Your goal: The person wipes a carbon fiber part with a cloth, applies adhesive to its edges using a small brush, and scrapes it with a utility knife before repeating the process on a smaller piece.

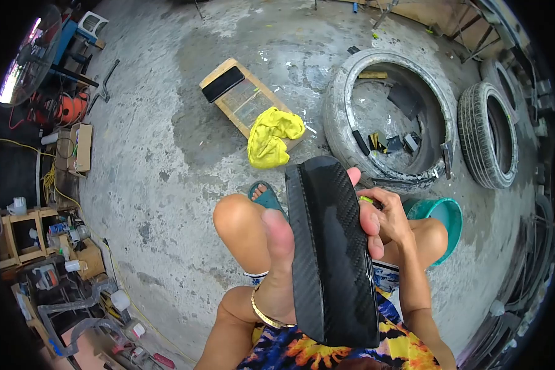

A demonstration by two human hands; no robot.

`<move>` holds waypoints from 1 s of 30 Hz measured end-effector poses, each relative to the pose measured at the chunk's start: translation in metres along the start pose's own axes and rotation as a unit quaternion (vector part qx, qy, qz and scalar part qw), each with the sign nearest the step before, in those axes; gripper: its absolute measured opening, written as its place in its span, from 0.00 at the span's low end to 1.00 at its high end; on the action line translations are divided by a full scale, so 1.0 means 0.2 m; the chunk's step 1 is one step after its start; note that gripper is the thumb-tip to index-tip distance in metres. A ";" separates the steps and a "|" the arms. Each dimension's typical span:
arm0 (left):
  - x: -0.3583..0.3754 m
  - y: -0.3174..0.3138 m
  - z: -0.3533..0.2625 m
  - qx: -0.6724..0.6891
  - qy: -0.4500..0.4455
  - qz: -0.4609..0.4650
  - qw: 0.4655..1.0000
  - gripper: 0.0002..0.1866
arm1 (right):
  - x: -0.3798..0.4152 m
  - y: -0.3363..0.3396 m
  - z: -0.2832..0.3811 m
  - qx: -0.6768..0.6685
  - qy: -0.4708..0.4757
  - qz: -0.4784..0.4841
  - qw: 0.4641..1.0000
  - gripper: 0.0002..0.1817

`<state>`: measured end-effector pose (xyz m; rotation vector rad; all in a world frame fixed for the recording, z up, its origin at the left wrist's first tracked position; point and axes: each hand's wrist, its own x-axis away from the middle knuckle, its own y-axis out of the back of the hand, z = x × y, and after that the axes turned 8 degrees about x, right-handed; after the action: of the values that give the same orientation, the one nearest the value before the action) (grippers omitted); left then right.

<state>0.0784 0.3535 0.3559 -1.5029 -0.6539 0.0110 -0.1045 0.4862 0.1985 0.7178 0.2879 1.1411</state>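
Observation:
A glossy black carbon-fibre part [336, 253], long and ridged, with a visible weave, is held up in front of my lap. My left hand [279, 259] is closed on it, thumb along its left edge and fingertips showing past the right edge. Beside that right edge is my right hand [391, 213], its fingers curled together. A bit of something yellow-green [366, 199] shows at its fingertips, too small to name. The part hides some of my left fingers from view.
A yellow cloth [271, 139] and a black phone [223, 84] lie on a wooden-framed board [228, 111]. A cut tire [345, 132] encloses scraps and small blocks. A teal basin [455, 216] stands by my right knee. More tires [475, 129] lean at right; tools and a fan [34, 52] are left.

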 end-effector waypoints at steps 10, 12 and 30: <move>-0.01 0.00 0.03 0.020 -0.022 0.044 0.999 0.68 | -0.01 0.00 0.02 -0.009 0.012 0.000 1.000 0.11; -0.02 0.00 0.03 0.018 -0.024 0.038 0.999 0.68 | -0.02 0.02 0.07 0.028 0.022 -0.019 0.999 0.11; -0.85 0.40 -0.41 -0.012 -0.185 0.034 0.982 0.20 | -0.29 -1.26 -0.85 0.053 -0.207 0.019 0.977 0.19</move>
<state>0.0009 0.2181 0.2214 -1.5607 -0.9002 0.3431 -0.0394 0.4402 -0.1015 1.0394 -0.0187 0.9891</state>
